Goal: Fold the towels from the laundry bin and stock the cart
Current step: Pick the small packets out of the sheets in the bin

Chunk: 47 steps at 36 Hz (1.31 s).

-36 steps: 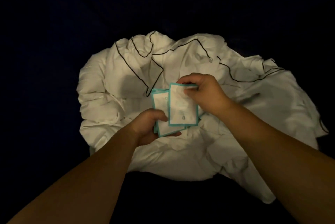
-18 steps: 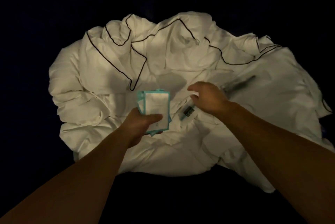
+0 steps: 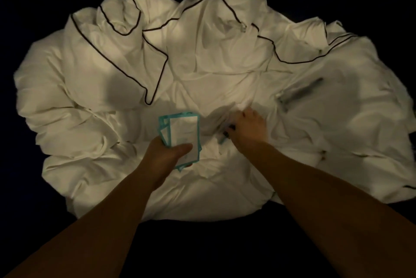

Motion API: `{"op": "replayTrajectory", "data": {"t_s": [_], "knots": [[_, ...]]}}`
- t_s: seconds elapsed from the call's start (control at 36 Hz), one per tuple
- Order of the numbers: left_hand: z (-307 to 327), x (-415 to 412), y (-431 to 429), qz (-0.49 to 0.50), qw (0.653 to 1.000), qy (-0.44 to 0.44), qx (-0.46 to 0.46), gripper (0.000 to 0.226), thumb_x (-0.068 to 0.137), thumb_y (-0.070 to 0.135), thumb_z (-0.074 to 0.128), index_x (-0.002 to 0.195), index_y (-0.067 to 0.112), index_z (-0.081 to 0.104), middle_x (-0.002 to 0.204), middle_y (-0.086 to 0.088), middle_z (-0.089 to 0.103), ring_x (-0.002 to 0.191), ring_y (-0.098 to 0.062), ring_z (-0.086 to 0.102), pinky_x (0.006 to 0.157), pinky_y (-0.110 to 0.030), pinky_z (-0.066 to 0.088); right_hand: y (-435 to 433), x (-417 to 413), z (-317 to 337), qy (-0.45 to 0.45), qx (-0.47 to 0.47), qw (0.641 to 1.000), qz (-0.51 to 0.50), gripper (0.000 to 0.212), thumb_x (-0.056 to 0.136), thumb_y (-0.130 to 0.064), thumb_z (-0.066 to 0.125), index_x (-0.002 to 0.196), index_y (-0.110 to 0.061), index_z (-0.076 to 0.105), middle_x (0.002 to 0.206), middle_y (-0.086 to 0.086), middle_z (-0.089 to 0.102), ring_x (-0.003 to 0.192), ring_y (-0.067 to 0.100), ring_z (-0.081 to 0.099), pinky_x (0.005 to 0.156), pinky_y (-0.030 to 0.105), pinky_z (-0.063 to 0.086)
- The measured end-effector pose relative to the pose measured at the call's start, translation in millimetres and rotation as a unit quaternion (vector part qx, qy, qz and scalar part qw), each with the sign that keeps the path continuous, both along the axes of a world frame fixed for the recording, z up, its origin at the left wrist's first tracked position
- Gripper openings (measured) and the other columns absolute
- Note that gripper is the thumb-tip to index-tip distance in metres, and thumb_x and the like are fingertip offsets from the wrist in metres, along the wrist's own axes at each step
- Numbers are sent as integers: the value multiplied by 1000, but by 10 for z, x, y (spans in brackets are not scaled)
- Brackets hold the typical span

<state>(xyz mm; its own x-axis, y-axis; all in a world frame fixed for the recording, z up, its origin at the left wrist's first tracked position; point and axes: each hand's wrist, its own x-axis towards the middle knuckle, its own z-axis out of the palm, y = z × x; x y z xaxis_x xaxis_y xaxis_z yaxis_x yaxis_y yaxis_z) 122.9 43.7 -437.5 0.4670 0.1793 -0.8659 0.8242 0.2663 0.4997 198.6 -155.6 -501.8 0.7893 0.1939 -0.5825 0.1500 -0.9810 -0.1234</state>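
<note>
A crumpled heap of white linen (image 3: 213,70) with thin black piping fills the middle of the head view. My left hand (image 3: 166,154) grips a small stack of white packets with teal borders (image 3: 183,136) just above the cloth. My right hand (image 3: 247,128) reaches down onto the linen to the right of the stack, its fingers curled over a small slim teal-and-dark item (image 3: 225,138) lying on the fabric. That item is mostly hidden under the fingers, and whether they grip it is unclear.
A long grey slim object (image 3: 299,93) lies on the linen up and to the right of my right hand. Everything around the heap is dark, and no bin or cart can be made out.
My right hand has let go of the teal-bordered packet, leaving it on the stack in my left hand, and has moved right and down onto the small item on the linen. The view has drawn closer.
</note>
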Motion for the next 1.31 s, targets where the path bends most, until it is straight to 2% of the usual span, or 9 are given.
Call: {"op": "replayTrajectory", "data": {"t_s": [0.11, 0.25, 0.44, 0.56, 0.72, 0.83, 0.92, 1.06, 1.31], "knots": [[-2, 50, -61, -14, 1000, 2, -6, 27, 79, -9, 69, 89, 16, 66, 86, -10, 70, 74, -25, 69, 63, -42, 61, 0, -165, -72, 89, 7, 965, -245, 48, 85, -53, 60, 117, -16, 58, 117, 6, 64, 108, 25, 61, 89, 34, 48], [-59, 114, -48, -58, 998, -13, -7, 30, 78, -8, 71, 92, 19, 66, 91, -11, 71, 79, -27, 69, 70, -47, 59, 122, -198, -150, 32, 74, 906, -416, 55, 78, -34, 77, 115, -5, 47, 118, 13, 60, 111, 30, 59, 90, 37, 46], [-102, 83, 44, -64, 998, -7, -9, 32, 75, -5, 75, 93, 21, 67, 91, -7, 72, 83, -27, 70, 73, -47, 59, 141, -152, -158, 13, 170, 838, -519, 46, 81, -6, 69, 121, -2, 48, 104, 9, 60, 99, 22, 60, 82, 21, 42], [-24, 67, -22, -68, 998, -1, -4, 27, 78, -7, 72, 91, 17, 67, 90, -12, 72, 81, -31, 69, 75, -52, 57, -111, -37, 136, 35, 216, 853, -474, 53, 83, 3, 63, 133, -5, 48, 72, -1, 54, 64, 8, 52, 71, 14, 41], [236, 271, -304, -86, 996, -28, -3, 26, 77, -4, 74, 91, 17, 66, 89, -6, 72, 75, -18, 69, 62, -32, 59, -654, 519, 788, -17, 216, 952, -216, 58, 86, 0, 59, 140, -4, 39, 82, 15, 56, 77, 24, 55, 75, 25, 43], [353, 446, -483, -77, 996, -41, -23, 27, 77, -4, 74, 94, 15, 68, 93, -11, 72, 82, -27, 70, 70, -45, 60, -1010, 947, 969, -162, 179, 968, 70, 37, 72, -10, 51, 100, 4, 70, 85, 23, 66, 75, 39, 67, 66, 40, 57], [371, 546, -635, -75, 995, -56, -24, 28, 76, -5, 75, 94, 15, 68, 93, -11, 72, 80, -24, 70, 67, -41, 60, -1241, 1169, 961, -142, 94, 962, 214, 36, 59, -6, 59, 92, 0, 72, 83, 20, 63, 72, 40, 64, 61, 38, 57], [269, 594, -867, -77, 995, -57, -18, 36, 63, 7, 82, 95, 15, 69, 93, -9, 74, 83, -25, 71, 69, -39, 60, -1475, 1101, 715, -12, -47, 974, 223, 39, 92, -11, 46, 130, -10, 56, 143, 13, 36, 129, 33, 36, 110, 39, 29], [98, 495, -1061, -62, 997, -32, -25, 25, 77, -5, 74, 96, 9, 70, 95, -15, 73, 87, -34, 71, 78, -51, 57, -1584, 1110, 537, -29, -93, 977, 189, 65, 91, -20, 48, 149, -15, 22, 152, 11, 25, 136, 33, 26, 112, 43, 19]]}}
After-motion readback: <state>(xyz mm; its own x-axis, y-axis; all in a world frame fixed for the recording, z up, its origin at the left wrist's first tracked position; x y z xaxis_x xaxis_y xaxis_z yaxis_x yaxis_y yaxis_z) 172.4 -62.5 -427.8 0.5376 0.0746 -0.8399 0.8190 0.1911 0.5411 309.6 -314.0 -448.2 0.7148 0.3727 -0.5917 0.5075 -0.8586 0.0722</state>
